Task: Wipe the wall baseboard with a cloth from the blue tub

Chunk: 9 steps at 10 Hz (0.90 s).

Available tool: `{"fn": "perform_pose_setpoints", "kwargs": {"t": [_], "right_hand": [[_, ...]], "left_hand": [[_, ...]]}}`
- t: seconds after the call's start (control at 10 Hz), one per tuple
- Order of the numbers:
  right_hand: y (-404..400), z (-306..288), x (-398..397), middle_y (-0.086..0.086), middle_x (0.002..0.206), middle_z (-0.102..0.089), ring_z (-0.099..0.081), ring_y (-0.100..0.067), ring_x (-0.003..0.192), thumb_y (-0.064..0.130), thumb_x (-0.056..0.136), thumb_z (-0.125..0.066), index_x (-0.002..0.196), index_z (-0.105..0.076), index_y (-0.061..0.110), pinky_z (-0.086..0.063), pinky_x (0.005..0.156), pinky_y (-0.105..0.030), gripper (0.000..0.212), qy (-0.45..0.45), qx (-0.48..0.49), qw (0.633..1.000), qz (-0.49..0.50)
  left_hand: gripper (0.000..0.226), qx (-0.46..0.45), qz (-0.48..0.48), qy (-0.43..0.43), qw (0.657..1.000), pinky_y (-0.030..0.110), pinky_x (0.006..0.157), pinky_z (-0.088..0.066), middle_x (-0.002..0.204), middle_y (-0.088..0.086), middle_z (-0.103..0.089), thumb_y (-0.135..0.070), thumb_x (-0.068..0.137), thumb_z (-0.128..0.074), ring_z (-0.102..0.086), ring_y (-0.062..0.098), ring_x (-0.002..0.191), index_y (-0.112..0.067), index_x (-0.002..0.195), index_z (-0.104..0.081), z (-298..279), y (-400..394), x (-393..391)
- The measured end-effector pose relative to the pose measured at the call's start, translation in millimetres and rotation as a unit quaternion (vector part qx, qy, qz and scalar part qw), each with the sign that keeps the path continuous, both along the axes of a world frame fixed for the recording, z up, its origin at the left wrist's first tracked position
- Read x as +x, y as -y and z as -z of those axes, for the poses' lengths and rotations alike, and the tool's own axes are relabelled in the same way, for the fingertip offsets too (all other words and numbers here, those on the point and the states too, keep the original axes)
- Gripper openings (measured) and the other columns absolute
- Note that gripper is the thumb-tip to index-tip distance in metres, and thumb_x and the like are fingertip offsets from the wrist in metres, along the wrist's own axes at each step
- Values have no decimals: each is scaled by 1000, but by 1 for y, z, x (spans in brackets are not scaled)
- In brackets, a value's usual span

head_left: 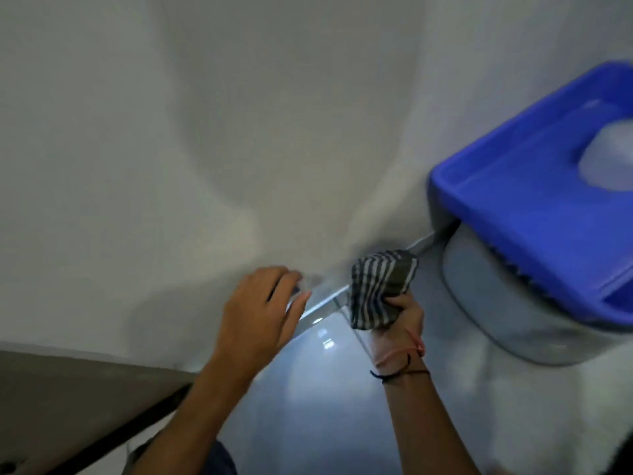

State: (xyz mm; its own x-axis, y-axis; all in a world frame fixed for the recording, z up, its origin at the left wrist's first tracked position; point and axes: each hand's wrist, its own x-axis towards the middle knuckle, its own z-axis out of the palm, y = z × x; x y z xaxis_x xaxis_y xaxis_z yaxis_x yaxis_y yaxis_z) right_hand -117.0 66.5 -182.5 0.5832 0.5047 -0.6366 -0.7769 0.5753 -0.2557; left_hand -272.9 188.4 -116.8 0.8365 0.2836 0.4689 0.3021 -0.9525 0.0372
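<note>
A grey cloth with white stripes (380, 287) is bunched in my right hand (399, 318), which presses it against the baseboard (322, 305) where the white wall meets the glossy floor. My left hand (263, 311) rests flat with spread fingers on the wall just left of the cloth, low near the baseboard. The blue tub (507, 197) sits to the right on a round grey stool, holding something pale inside. The picture is blurred by motion.
The white wall (205, 132) fills the upper view. A round grey stool (507, 310) under the tub stands close to the wall on the right. A brown surface with a dark edge (68, 399) lies at the lower left. Glossy floor tiles (318, 389) lie below.
</note>
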Motion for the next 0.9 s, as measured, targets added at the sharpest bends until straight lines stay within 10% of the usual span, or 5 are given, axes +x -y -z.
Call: {"fn": "perform_pose_setpoints", "kwargs": {"t": [0.1,0.2,0.3,0.6,0.9], "right_hand": [[27,-75,19,-11,76,-78,-76,-28,67,7,62,-45,86,-75,7,-65,61,-36,39,51,-22,996,-70],[59,-147,33,-10,80,-80,-76,-28,74,14,67,-56,80,-81,10,-64,67,-35,29,93,-79,980,-159],[92,-218,56,-20,106,-79,-72,-42,103,19,81,-67,103,-79,4,-59,95,-56,29,130,-185,942,-248],[136,-234,210,-28,102,-74,-67,-28,85,-1,81,-83,102,-71,-9,-59,80,-35,26,323,-490,728,-353],[151,-296,265,-24,144,-57,-56,-36,130,-9,91,-66,140,-55,1,-49,106,-47,51,353,-400,664,-524]], "left_hand": [[23,-488,-160,38,857,30,82,-57,100,5,-77,-35,110,-54,-74,20,97,-23,116,-72,-54,48,54],[42,-853,-203,110,468,37,95,-62,117,11,-82,-44,108,-52,-77,25,108,-12,127,-73,-119,76,98],[41,-879,-188,150,412,42,105,-59,131,20,-76,-15,102,-69,-75,28,110,-1,140,-67,-172,105,128],[49,-722,-345,126,586,47,92,-63,109,21,-78,-4,70,-98,-71,22,91,-5,111,-71,-176,163,256],[98,-725,-416,87,542,38,117,-47,162,15,-50,-29,85,-89,-50,30,148,-7,165,-37,-250,214,281]]}}
